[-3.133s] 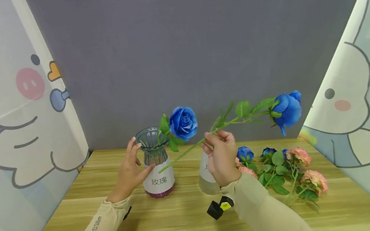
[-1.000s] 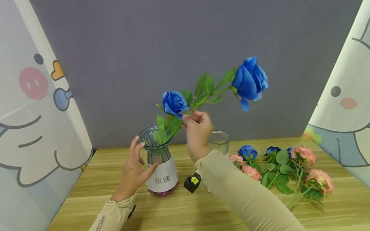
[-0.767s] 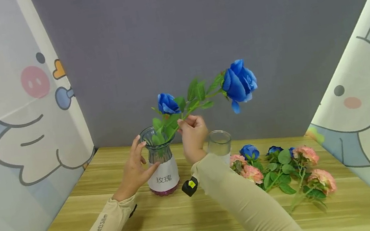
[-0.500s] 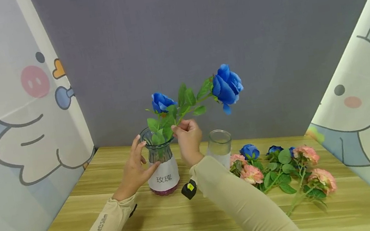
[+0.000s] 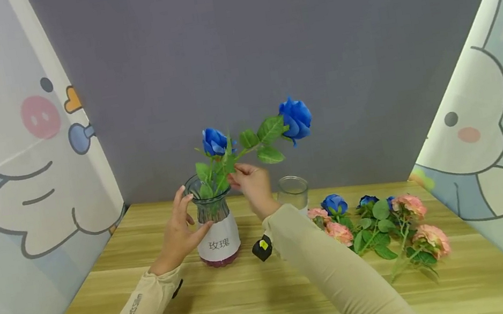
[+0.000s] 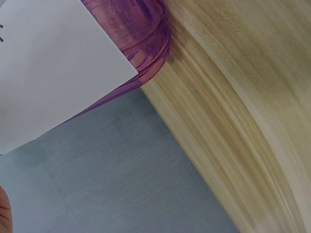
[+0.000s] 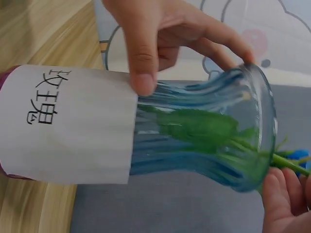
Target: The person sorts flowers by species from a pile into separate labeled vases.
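My left hand [image 5: 178, 238] holds a ribbed glass vase [image 5: 213, 213] from its left side, fingers at the flared rim and thumb against the white paper label [image 7: 73, 126]. My right hand [image 5: 254, 184] pinches the green stem of a blue rose [image 5: 296, 119] just beside the rim. That rose leans to the right, and its stem's lower part passes into the vase mouth. Another blue rose [image 5: 215, 142] stands in the vase, with green leaves [image 7: 199, 128] showing through the glass. The vase's purple base [image 6: 146, 29] rests on the table.
Behind my right forearm stands a clear glass container [image 5: 293, 187], partly hidden. Several pink flowers [image 5: 431, 240] and blue roses [image 5: 334, 204] lie at the right of the wooden table [image 5: 226, 313]. A grey panel [image 5: 263, 41] rises behind the table.
My right hand has moved left to the vase with the blue rose, and the stem end has gone into the mouth. Lately the bloom has swung left. My left hand stays on the vase.
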Action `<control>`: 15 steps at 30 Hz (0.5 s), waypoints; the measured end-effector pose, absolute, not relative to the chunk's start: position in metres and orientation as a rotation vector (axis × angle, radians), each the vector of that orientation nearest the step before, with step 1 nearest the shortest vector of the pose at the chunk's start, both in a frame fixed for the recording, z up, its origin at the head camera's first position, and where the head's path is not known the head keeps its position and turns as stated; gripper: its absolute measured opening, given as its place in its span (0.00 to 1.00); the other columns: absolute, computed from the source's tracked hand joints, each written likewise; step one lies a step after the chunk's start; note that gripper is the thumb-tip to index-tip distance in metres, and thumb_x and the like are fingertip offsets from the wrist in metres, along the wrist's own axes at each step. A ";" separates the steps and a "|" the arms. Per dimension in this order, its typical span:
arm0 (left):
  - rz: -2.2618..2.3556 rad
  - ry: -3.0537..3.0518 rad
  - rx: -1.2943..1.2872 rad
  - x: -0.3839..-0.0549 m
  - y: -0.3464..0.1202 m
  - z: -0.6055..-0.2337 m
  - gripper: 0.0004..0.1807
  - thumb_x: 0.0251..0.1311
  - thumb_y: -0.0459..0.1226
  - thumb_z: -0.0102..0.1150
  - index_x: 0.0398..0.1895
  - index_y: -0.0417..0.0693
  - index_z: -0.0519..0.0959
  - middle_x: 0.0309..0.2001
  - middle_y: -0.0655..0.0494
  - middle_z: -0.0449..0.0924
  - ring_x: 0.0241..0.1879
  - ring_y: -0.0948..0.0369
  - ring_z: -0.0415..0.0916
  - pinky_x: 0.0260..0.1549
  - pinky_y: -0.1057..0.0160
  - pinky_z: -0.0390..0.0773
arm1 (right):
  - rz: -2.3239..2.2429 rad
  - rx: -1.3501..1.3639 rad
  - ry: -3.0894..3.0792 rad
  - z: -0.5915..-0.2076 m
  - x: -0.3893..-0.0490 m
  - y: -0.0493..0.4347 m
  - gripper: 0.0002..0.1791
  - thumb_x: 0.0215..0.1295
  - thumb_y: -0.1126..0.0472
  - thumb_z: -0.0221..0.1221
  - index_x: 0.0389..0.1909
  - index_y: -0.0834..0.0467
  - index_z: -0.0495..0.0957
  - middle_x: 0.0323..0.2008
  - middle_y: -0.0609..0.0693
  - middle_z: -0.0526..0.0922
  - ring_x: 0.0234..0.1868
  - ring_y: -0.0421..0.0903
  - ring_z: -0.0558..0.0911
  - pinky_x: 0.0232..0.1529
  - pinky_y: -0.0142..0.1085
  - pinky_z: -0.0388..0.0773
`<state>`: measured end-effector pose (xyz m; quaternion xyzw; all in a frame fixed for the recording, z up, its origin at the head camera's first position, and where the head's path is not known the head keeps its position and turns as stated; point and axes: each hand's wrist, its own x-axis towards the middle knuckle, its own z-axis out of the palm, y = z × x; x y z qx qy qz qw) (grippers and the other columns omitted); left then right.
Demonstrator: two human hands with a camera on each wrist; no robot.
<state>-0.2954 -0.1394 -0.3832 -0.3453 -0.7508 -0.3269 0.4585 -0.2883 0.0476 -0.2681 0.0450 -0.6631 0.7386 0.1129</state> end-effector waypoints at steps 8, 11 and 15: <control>-0.796 -1.843 -0.843 -0.296 -0.140 -0.387 0.37 0.64 0.56 0.51 0.60 0.34 0.60 0.63 0.25 0.58 0.19 0.57 0.67 0.17 0.62 0.70 | 2.194 0.084 -1.942 -0.258 -0.290 0.054 0.15 0.69 0.68 0.54 0.53 0.70 0.77 0.48 0.63 0.82 0.41 0.56 0.85 0.42 0.40 0.81; -0.794 -1.848 -0.835 -0.294 -0.140 -0.386 0.38 0.63 0.56 0.51 0.60 0.33 0.60 0.63 0.25 0.58 0.19 0.57 0.67 0.17 0.62 0.69 | 2.254 0.056 -1.790 -0.256 -0.291 0.053 0.15 0.68 0.66 0.56 0.51 0.71 0.78 0.49 0.60 0.82 0.35 0.51 0.85 0.43 0.42 0.80; -0.794 -1.867 -0.823 -0.292 -0.140 -0.384 0.38 0.63 0.57 0.51 0.60 0.33 0.60 0.64 0.25 0.58 0.20 0.57 0.68 0.17 0.62 0.69 | 2.369 -0.020 -1.549 -0.255 -0.292 0.052 0.09 0.67 0.68 0.57 0.46 0.66 0.76 0.37 0.56 0.83 0.24 0.45 0.82 0.36 0.40 0.82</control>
